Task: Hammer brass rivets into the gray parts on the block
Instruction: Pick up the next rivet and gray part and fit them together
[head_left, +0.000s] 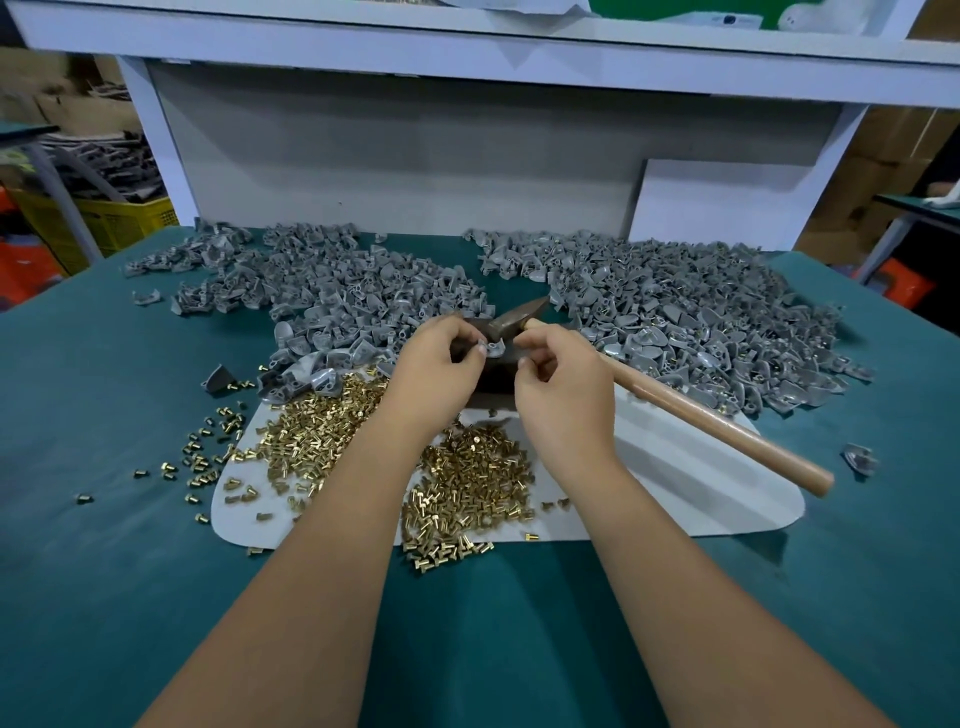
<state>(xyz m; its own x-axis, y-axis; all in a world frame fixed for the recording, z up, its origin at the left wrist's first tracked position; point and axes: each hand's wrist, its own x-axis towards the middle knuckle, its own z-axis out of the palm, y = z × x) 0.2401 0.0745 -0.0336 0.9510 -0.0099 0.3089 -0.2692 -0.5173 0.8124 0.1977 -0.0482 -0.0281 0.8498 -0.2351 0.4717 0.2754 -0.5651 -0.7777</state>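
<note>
A dark block (488, 382) stands on a white sheet (675, 488) at the table's middle. My left hand (441, 364) pinches a small gray part (491, 347) on top of the block. My right hand (563, 384) is curled just right of the part, thumb and forefinger together; I cannot make out a rivet between them. The hammer (519, 318) has its head just behind the part. Its wooden handle (727, 426) runs under my right palm and out to the right, lifted off the sheet. Brass rivets (467, 483) lie heaped on the sheet under my forearms.
Large piles of gray parts spread across the green mat, one at back left (322, 291) and one at back right (675, 317). Loose rivets (202, 457) scatter left of the sheet. A single gray part (860, 460) lies at far right. A grey back panel (415, 171) closes the bench.
</note>
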